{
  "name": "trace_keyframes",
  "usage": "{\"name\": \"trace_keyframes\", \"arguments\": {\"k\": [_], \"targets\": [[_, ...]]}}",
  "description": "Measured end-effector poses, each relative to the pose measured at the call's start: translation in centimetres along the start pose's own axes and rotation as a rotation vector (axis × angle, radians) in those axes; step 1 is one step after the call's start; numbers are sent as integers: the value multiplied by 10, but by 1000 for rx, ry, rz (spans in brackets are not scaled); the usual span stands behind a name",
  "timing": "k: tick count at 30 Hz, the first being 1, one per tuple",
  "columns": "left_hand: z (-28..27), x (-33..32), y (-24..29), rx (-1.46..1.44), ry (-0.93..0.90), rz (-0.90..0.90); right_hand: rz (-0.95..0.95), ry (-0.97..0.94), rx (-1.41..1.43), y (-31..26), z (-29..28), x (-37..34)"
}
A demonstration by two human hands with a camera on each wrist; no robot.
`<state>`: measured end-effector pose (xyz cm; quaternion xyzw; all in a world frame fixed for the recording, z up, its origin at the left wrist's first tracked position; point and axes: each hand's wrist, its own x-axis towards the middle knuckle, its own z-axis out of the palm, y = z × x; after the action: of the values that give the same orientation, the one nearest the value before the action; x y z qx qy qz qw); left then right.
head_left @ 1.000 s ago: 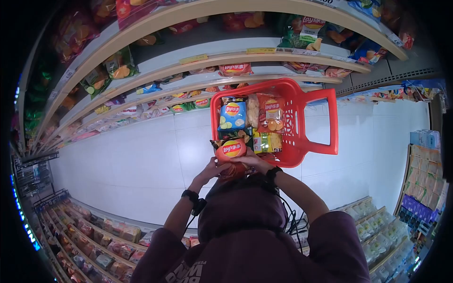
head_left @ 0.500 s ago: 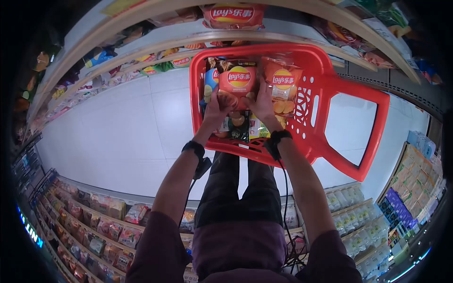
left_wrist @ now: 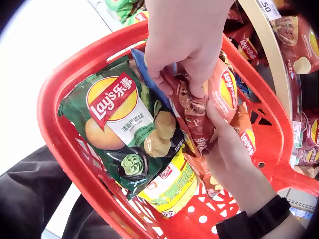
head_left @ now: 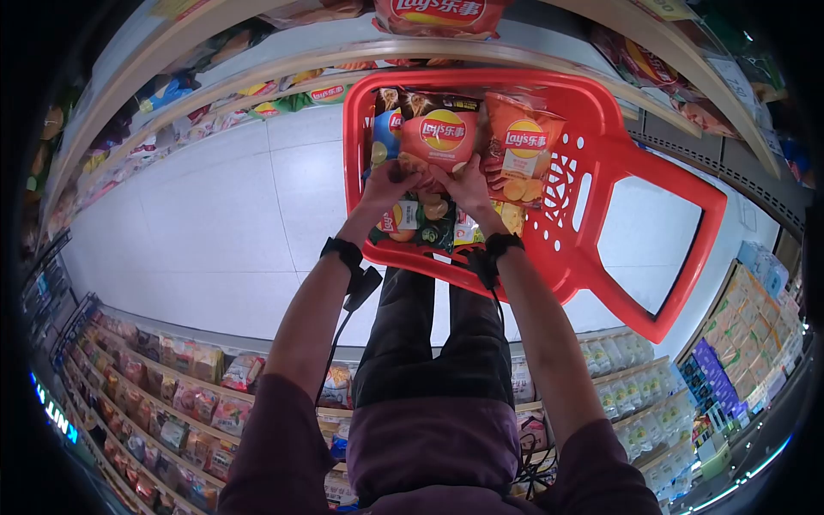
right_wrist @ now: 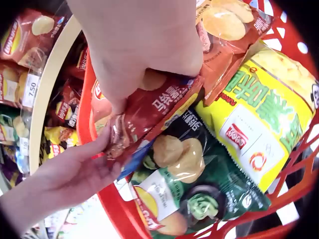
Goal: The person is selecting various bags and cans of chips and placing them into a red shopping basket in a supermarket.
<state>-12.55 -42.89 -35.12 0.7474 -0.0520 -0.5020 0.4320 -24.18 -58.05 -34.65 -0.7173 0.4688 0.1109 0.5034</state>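
Observation:
A red Lay's chip bag with a dark top edge (head_left: 442, 130) stands in the red shopping basket (head_left: 592, 184). My left hand (head_left: 388, 184) pinches its near lower end, and my right hand (head_left: 466, 184) holds the same end from the right, thumb on the front. In the left wrist view the left hand (left_wrist: 187, 37) has its fingertips at the bag's creased end. A blue Lay's bag (head_left: 388, 131) is partly covered beside it. Nearer me lie a green Lay's bag (left_wrist: 122, 127) and a yellow snack bag (right_wrist: 264, 114). An orange-red Lay's bag (head_left: 522, 150) leans to the right.
The basket's red handle (head_left: 669, 257) extends to the right. Shelves with chip bags (head_left: 442, 15) rise just beyond the basket. Behind me are low shelves of packaged snacks (head_left: 197, 403). White floor tiles (head_left: 197, 215) stretch to the left.
Both hands have carried the red Lay's bag from near my body into the basket, between the blue and orange-red bags. The view has shifted closer to the basket.

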Motion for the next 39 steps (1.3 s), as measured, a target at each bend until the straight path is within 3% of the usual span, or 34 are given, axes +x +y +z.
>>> {"name": "trace_keyframes", "arguments": {"k": [3, 7, 10, 13, 14, 17, 20, 24, 26, 29, 30, 33, 38, 39], "targets": [[-2, 0, -17, -42, 108, 66, -105, -27, 128, 13, -9, 17], [-1, -13, -19, 124, 275, 10, -16, -3, -46, 12, -5, 21], [3, -24, -21, 113, 372, -11, 272, -265, 380, -3, -24, 26], [1, -25, -34, 109, 362, -93, -49, -334, 497, -9, -38, 21], [0, -23, -40, 115, 341, -134, -10, -481, 388, -10, -46, 20], [3, -20, -48, -68, 312, -54, -178, -351, 50, 47, -16, 42], [-4, -24, -24, 99, 287, -73, -138, -258, 45, 35, -25, 36], [2, -18, -44, 102, 343, -108, -144, -97, 217, 59, -8, 27], [3, -20, -44, 131, 331, -166, -110, -37, 43, 54, -12, 14], [5, -21, -62, -175, 278, -95, -128, 64, -177, 51, -16, 0], [5, -24, -60, -236, 256, -148, -137, 102, -245, 55, -18, -6], [5, -25, -51, -397, 206, -241, 187, -113, -43, 65, -20, -2], [3, -20, -52, -402, 222, -261, 202, -113, 796, 82, -5, 4], [6, -14, -60, -329, 279, -268, 154, -78, 724, 92, -1, 3]]}}
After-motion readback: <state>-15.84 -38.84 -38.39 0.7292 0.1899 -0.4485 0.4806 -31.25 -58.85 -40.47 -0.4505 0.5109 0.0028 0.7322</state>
